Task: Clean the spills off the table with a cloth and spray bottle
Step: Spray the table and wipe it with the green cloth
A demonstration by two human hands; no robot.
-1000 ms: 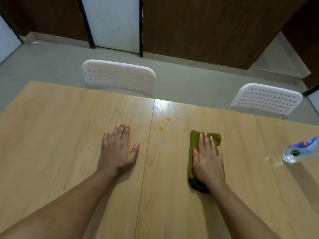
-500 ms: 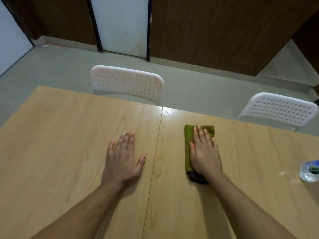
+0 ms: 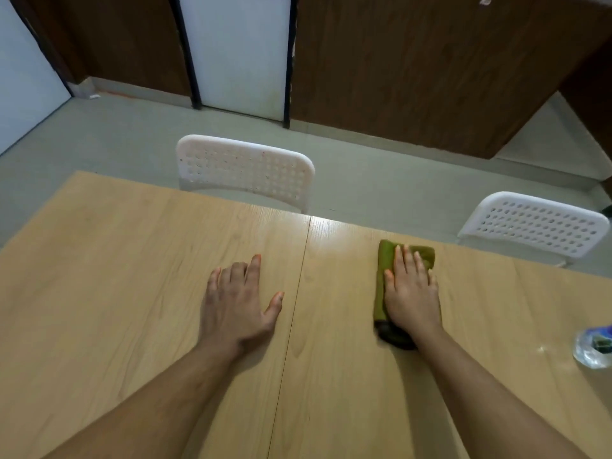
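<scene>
A folded green cloth [image 3: 384,279] lies on the light wooden table [image 3: 132,276], right of the seam between the two tabletops. My right hand [image 3: 412,293] presses flat on the cloth with straight fingers pointing away from me. Left of the seam, my left hand [image 3: 236,303] rests flat on the bare wood, fingers spread. A clear spray bottle [image 3: 594,346] with a blue and purple label lies at the right edge of view, partly cut off. No orange spill drops show on the wood around the cloth.
Two white perforated chairs stand at the table's far side, one [image 3: 245,170] behind the seam and one [image 3: 536,223] at the right. Beyond them are grey floor, brown wall panels and a white door.
My right hand pushed the cloth forward and left over the orange drops near the seam, then to the right. The drops no longer show. My left hand stayed flat on the table.
</scene>
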